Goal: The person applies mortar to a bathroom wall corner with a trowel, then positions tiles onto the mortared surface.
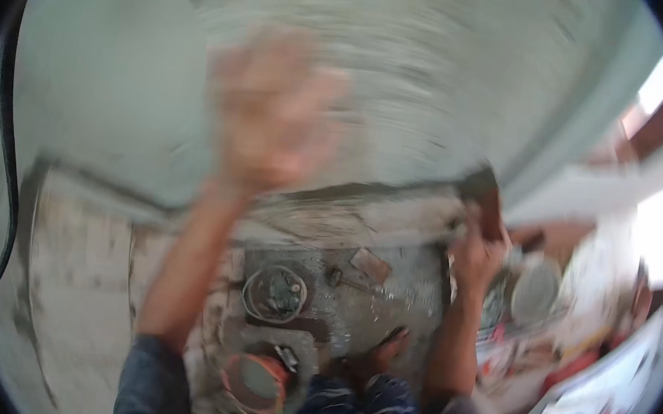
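My left hand (pixel 276 114) is raised in front of the greenish plastered wall (pixel 136 84), badly smeared by motion; its fingers and anything in them cannot be made out. Lower on the right, my right hand (pixel 474 257) is closed at the end of the ledge (pixel 403 214) that runs along the wall's foot. Dark wet material lines the ledge's back edge, and a brown piece (pixel 485 206) stands right by my right fingers. Whether that hand grips it is too blurred to tell.
On the wet floor stand a round bucket (pixel 275 293) and an orange-rimmed bucket (pixel 255 383). A flat brown piece (pixel 371 266) lies near a tool. At the right are a pale container (pixel 535 290) and mixed clutter; a black cable (pixel 9 136) hangs at the left.
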